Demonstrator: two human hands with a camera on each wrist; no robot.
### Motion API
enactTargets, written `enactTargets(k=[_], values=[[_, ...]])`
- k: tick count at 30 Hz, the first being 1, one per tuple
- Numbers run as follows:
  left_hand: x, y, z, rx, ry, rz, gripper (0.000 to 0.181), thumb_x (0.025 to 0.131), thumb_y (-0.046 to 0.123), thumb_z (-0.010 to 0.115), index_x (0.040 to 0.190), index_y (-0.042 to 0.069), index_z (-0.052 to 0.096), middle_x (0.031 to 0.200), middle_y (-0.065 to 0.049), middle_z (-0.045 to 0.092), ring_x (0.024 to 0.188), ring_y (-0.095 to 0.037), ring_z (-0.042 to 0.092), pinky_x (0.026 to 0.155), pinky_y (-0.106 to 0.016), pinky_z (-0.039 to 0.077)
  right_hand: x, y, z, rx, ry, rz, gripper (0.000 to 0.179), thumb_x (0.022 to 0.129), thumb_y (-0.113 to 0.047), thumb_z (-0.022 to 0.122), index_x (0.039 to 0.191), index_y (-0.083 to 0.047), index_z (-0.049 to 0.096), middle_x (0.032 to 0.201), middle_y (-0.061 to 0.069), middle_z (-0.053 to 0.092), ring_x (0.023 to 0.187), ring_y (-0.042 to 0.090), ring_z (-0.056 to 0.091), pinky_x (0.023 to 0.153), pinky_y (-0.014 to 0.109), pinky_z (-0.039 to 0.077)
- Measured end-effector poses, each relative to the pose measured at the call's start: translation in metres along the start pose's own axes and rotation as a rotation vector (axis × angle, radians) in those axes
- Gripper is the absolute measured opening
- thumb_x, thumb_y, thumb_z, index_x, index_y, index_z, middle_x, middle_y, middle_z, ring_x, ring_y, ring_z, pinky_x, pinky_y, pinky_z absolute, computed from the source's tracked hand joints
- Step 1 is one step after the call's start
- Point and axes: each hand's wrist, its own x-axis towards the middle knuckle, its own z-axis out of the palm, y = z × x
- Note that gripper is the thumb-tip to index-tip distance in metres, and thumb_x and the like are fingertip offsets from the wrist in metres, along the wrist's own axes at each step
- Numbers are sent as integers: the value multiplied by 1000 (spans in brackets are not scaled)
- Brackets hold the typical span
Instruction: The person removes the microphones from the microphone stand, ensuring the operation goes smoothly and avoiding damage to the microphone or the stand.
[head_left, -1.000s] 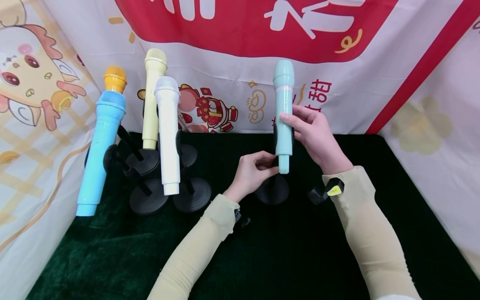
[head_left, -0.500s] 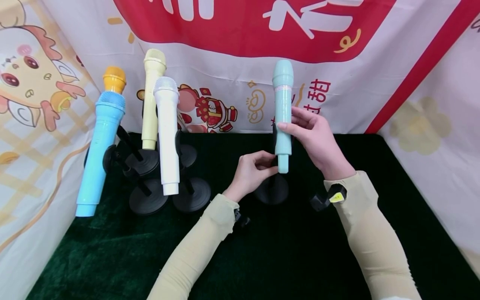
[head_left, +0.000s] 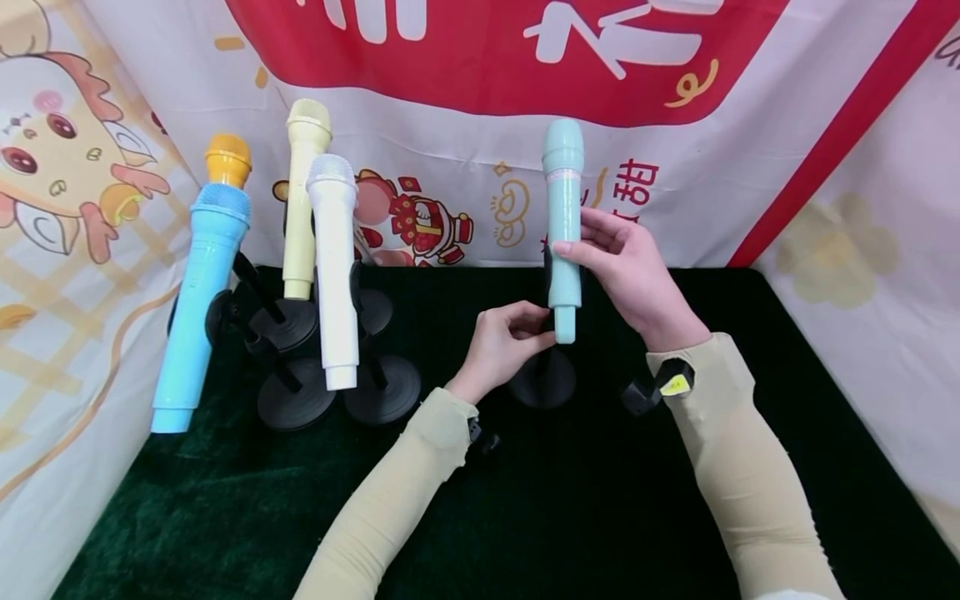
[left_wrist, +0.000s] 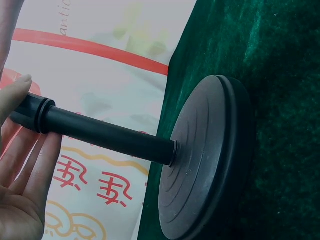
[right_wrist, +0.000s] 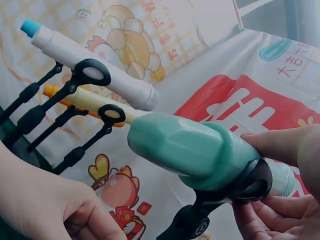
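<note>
The left hand (head_left: 502, 346) keeps a narrow grip around the stand (left_wrist: 110, 134) and the right hand (head_left: 633, 275) pinches the green mic (head_left: 564, 204) in its clip (right_wrist: 257, 182), toward the worktop's (head_left: 570, 508) back edge.

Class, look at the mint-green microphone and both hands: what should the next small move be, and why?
Probably the right hand should gently loosen its grip on the mint-green microphone while the left hand steadies the black post. The clip already curves round the microphone, and the round base rests on the green cloth, so the stand would likely bear it.
</note>
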Motion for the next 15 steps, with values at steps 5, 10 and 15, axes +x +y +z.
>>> enactTargets(k=[5, 10, 15], values=[[0, 0, -1, 6, 2, -9, 19, 87, 9, 84, 104, 8, 76, 97, 0, 75, 86, -11, 71, 75, -27, 60, 3, 4, 0, 36, 8, -23, 55, 92, -8, 77, 142, 0, 56, 124, 18, 64, 113, 31, 59, 101, 34, 51], [1, 0, -1, 5, -4, -18, 19, 87, 10, 84, 104, 8, 76, 98, -1, 75, 87, -12, 71, 76, -27, 60, 5, 6, 0, 46, 24, -40, 53, 90, -7, 78, 139, 2, 58, 117, 17, 67, 107, 29, 61, 95, 31, 54], [1, 0, 0, 1, -3, -12, 19, 87, 9, 83, 104, 8, 75, 98, -2, 75, 87, -12, 71, 76, -27, 60, 5, 5, 0, 44, 31, -48, 52, 89, -6, 78, 137, 3, 59, 113, 17, 68, 103, 27, 62, 90, 30, 55]])
